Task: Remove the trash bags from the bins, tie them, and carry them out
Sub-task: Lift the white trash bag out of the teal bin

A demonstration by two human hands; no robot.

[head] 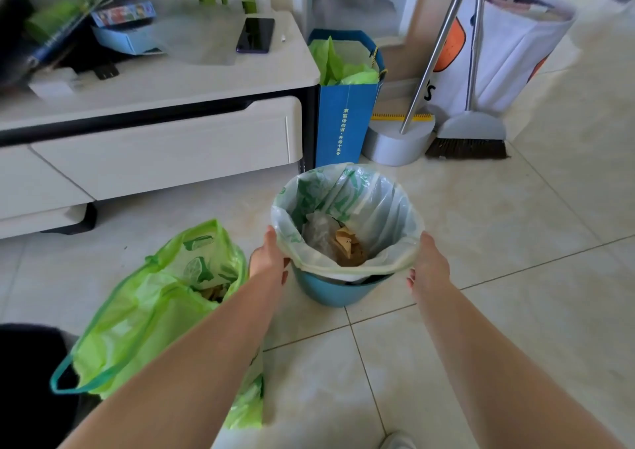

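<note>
A small blue bin (330,290) stands on the tiled floor, lined with a pale white-and-green trash bag (374,204) folded over its rim. Crumpled brown paper and plastic lie inside. My left hand (269,258) grips the folded bag edge at the bin's left side. At the right side of the rim, my right hand (429,264) holds the same edge. A bright green trash bag (144,311) with a teal drawstring lies open and untied on the floor to the left, partly hidden by my left forearm.
A white low cabinet (165,146) with drawers stands behind the bin, a phone (256,34) and boxes on top. A blue paper bag (343,118), a grey dustpan (395,143), a broom (470,139) and a white tote (508,46) stand at the back right.
</note>
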